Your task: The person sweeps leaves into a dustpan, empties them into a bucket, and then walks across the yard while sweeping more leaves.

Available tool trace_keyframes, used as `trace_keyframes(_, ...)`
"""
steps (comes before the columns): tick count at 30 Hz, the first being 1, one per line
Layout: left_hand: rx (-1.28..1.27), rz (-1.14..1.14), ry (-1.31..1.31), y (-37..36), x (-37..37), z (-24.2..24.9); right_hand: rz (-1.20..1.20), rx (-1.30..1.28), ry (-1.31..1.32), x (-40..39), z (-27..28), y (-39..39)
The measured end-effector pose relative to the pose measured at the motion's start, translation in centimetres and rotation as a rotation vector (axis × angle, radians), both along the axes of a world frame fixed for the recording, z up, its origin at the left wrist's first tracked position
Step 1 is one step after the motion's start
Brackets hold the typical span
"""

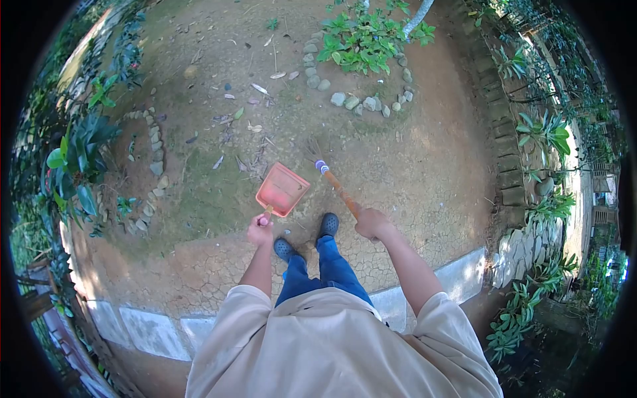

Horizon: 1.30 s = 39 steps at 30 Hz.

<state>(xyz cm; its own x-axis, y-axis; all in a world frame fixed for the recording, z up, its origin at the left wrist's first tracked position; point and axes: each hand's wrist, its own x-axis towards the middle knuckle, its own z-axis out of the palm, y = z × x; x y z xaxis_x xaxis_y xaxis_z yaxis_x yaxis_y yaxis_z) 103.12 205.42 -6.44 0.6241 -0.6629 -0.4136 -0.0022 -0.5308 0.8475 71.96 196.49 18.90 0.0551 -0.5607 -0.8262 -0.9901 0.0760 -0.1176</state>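
My left hand (260, 229) is closed round the handle of a pinkish-orange dustpan (283, 189), its pan pointing away from me over the ground. My right hand (373, 224) grips the wooden handle of a broom (338, 186) with a purple and white binding. The broom's thin bristles (314, 150) point forward and left, to the right of the dustpan and apart from it. Dry leaves (249, 164) lie scattered on the soil just beyond the pan.
A ring of stones (361, 104) surrounds a green leafy plant (358, 46) ahead. Another stone border (156, 154) edges plants on the left. Grey slabs (149, 330) run behind my feet, where I stand in dark clogs (328, 224). A low stone edging (507, 162) lines the right side.
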Motion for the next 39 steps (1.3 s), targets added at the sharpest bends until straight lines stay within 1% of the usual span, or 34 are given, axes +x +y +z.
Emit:
trace_keyframes(3, 0.189, -0.092, -0.282, 0.1, 0.4, 0.3, -0.039, 0.086, -0.039, 0.9, 2.9, 1.0)
trace_keyframes(5, 0.214, -0.073, -0.203, 0.3, 0.9, 1.0, -0.074, 0.144, -0.078, 0.4, 5.5, 1.2)
trace_keyframes(7, 0.285, -0.129, -0.256, 0.0, 0.8, 3.1, -0.094, 0.122, -0.121, -0.6, 8.0, 1.5)
trace_keyframes(8, 0.347, -0.197, -0.351, -0.2, 0.6, 4.3, -0.104, 0.11, -0.144, -1.3, 8.6, 1.8)
trace_keyframes(9, 0.411, -0.265, -0.446, -0.2, 0.5, 5.2, -0.024, 0.024, -0.157, -2.2, 8.2, 2.3)
trace_keyframes(11, 0.45, -0.324, -0.477, 0.1, 0.7, 2.8, 0.134, -0.146, -0.186, -3.7, 6.9, 3.3)
trace_keyframes(12, 0.47, -0.354, -0.493, 0.5, 0.9, 0.9, 0.126, -0.145, -0.143, -3.2, 7.4, 3.1)
trace_keyframes(14, 0.593, -0.51, -0.61, 2.0, 1.7, -4.0, 0.104, -0.143, -0.058, -1.9, 8.7, 2.6)
trace_keyframes(16, 0.733, -0.512, -0.424, 2.0, 1.6, -3.0, 0.075, -0.177, -0.044, -1.7, 7.4, 1.8)
trace_keyframes(17, 0.804, -0.428, -0.177, 1.2, 1.3, 1.0, 0.062, -0.195, -0.039, -1.6, 6.6, 1.2)
trace_keyframes(18, 0.866, -0.34, 0.069, 0.8, 1.0, 3.9, 0.037, -0.192, -0.036, -1.1, 6.2, 0.6)
trace_keyframes(21, 0.776, -0.313, 0.264, 1.4, 1.1, 4.5, -0.032, -0.191, -0.042, 0.1, 4.3, -1.4)
trace_keyframes(24, 0.661, -0.194, 0.347, 1.6, 0.9, 3.1, -0.085, -0.19, -0.073, 0.2, 1.0, -2.5)
trace_keyframes(26, 0.638, -0.163, 0.343, 1.7, 0.8, 1.9, -0.116, -0.17, -0.091, 0.0, -0.3, -2.7)
trace_keyframes(27, 0.624, -0.148, 0.341, 1.6, 0.7, 1.6, -0.118, -0.117, -0.11, 0.1, 0.1, -2.7)
trace_keyframes(30, 0.562, -0.168, 0.249, 1.4, 0.4, 2.7, -0.116, 0.015, -0.143, 0.2, 3.2, -2.0)
trace_keyframes(33, 0.526, -0.248, 0.028, 1.5, 0.5, 1.9, -0.105, 0.095, -0.145, -0.2, 6.5, -0.6)
trace_keyframes(35, 0.528, -0.306, -0.079, 1.6, 1.2, 0.6, -0.114, 0.147, -0.144, -0.6, 9.2, -0.2)
trace_keyframes(36, 0.528, -0.335, -0.133, 1.6, 1.5, 0.1, -0.111, 0.126, -0.152, -1.1, 9.8, 0.2)
trace_keyframes(38, 0.438, -0.388, -0.238, 2.0, 2.4, -0.7, -0.105, 0.087, -0.168, -2.1, 10.7, 0.8)
trace_keyframes(39, 0.393, -0.412, -0.29, 1.9, 2.7, -0.2, -0.101, 0.069, -0.162, -2.0, 11.3, 0.9)
